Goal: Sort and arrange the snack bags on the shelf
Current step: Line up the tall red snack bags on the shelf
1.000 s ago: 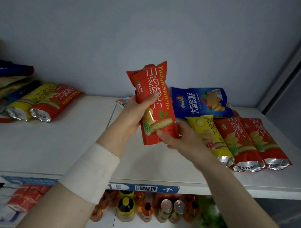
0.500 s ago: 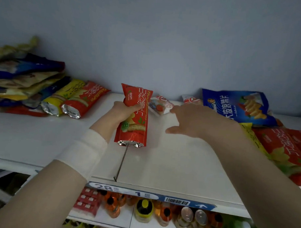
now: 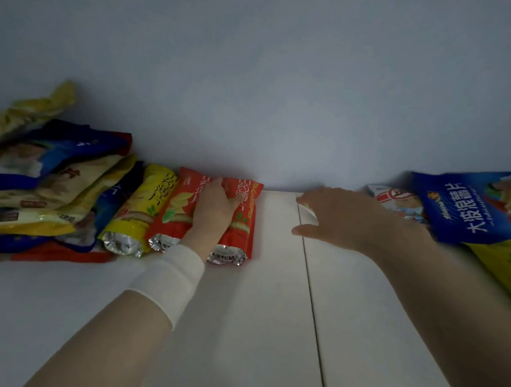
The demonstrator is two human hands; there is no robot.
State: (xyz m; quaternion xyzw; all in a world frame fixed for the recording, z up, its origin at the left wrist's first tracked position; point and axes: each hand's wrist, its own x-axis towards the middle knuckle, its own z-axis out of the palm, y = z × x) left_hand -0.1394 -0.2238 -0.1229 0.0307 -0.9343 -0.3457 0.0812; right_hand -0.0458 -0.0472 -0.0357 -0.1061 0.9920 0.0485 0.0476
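— At the front edge of the shelf (image 3: 243, 337) only two forearms cross. Where are the hands?
— Farther back. The left hand (image 3: 214, 213) holds the red bag (image 3: 243, 224), thumb across its top, fingers tucked down its left side (as far as I can judge). The right hand (image 3: 334, 219) hangs spread wide, palm down, near the back edge, holding nothing I can see.
— And the bag?
— Flat on the shelf, left of the seam (image 3: 309, 267), last in a row. A second red bag (image 3: 175, 208) touches it, then a yellow bag (image 3: 143, 212), then a loose pile (image 3: 46, 186) toward the left end.
— Which way does it lie?
— Long axis front to back. Its silver crimped end faces the front edge and its printed top sits close to the wall (image 3: 252, 77).
— How would you finish setting it down?
— I'd press it snug against its neighbour and line its silver end up with the other two. Then I'd slide the fingers out sideways, so it doesn't roll or skew.
— Beyond the right hand?
— A small white-and-red bag (image 3: 393, 198) and a big blue bag (image 3: 474, 209) at the right end, not yet sorted, I think.
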